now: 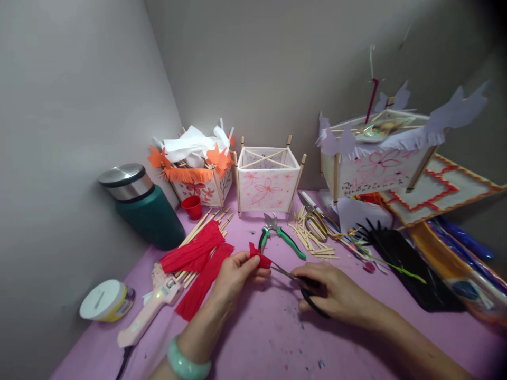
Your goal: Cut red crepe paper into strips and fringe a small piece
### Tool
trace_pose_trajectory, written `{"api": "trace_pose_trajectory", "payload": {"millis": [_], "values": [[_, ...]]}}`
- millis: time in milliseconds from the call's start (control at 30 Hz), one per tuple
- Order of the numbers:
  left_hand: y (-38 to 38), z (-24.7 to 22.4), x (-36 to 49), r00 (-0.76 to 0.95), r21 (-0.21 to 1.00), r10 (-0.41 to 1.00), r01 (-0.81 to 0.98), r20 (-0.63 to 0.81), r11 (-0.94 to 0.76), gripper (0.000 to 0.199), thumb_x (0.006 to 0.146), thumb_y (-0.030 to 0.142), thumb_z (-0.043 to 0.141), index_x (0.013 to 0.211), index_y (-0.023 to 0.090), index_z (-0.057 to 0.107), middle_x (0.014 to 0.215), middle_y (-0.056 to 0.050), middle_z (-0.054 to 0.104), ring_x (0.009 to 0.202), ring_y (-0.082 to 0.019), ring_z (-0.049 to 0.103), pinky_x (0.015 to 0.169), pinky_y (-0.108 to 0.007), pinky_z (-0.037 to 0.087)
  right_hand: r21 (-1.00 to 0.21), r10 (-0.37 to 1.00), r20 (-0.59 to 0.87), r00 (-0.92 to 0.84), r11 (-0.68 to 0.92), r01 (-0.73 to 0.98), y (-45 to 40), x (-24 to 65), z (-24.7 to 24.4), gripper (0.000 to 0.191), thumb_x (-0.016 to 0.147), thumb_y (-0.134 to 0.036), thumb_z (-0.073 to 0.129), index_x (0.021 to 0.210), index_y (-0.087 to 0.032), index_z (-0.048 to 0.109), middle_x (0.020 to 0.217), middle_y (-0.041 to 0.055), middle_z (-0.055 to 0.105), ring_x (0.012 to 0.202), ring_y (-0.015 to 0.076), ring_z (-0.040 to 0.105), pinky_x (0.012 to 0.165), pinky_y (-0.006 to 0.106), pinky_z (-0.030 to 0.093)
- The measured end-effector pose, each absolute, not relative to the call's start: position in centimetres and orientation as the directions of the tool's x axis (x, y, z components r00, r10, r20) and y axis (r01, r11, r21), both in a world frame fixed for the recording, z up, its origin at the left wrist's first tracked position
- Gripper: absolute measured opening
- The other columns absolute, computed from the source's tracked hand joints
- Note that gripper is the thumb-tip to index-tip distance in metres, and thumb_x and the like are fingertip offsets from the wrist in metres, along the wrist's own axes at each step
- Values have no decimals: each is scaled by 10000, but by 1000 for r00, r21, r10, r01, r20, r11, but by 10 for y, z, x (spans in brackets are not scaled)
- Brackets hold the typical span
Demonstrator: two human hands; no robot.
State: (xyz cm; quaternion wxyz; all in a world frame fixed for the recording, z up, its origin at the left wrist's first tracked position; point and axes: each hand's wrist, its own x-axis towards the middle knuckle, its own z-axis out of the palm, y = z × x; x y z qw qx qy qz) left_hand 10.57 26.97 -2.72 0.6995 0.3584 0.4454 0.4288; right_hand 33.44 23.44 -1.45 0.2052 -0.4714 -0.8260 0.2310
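Note:
My left hand (237, 277) pinches a small folded piece of red crepe paper (260, 258) between thumb and fingers. In my right hand (336, 290) is a pair of black-handled scissors (312, 298), their blades pointing left and reaching the paper's right edge. Whether the blades are parted there is too small to tell. Longer strips of red crepe paper (204, 279) lie to the left, over several thin wooden sticks (198, 227). Just beyond my hands, green-handled pruning shears (281, 235) rest on the purple tabletop (273, 338).
At the back stand a plain lantern frame (269, 190), an orange-fringed one (198, 184) and a lilac-fringed one (376, 163). A green bottle (150, 211), a pink glue gun (150, 311) and a white-lidded tub (106, 301) are left. Cut sticks (312, 237) and a black pouch (415, 269) lie right.

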Motion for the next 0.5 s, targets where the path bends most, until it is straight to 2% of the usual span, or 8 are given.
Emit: {"api": "trace_pose_trajectory", "payload": {"millis": [100,267,500], "values": [[272,-31,106,234,885,917,-268,-323,380,432,623,427,853,804,61,712,721,-154,737,614,-204,698,605,-294,538,-616,872,96,-480,431,659,243,329,-21,277,775,-349,744,1000,-199,683,775,3,653,711,166,571,651,270,398],[274,-38,106,227,881,906,-240,-357,407,440,619,444,848,786,63,705,681,-146,732,592,-201,690,610,-305,542,-642,868,137,-478,445,624,244,328,-36,330,775,-397,751,1028,-206,660,789,4,661,726,169,573,730,312,380],[273,-37,106,242,880,899,-227,-364,417,443,627,430,850,809,53,706,724,-175,741,611,-218,702,613,-313,543,-638,859,155,-489,465,614,245,332,-39,327,796,-430,727,1021,-204,651,768,-4,656,696,156,563,717,311,362]]}}
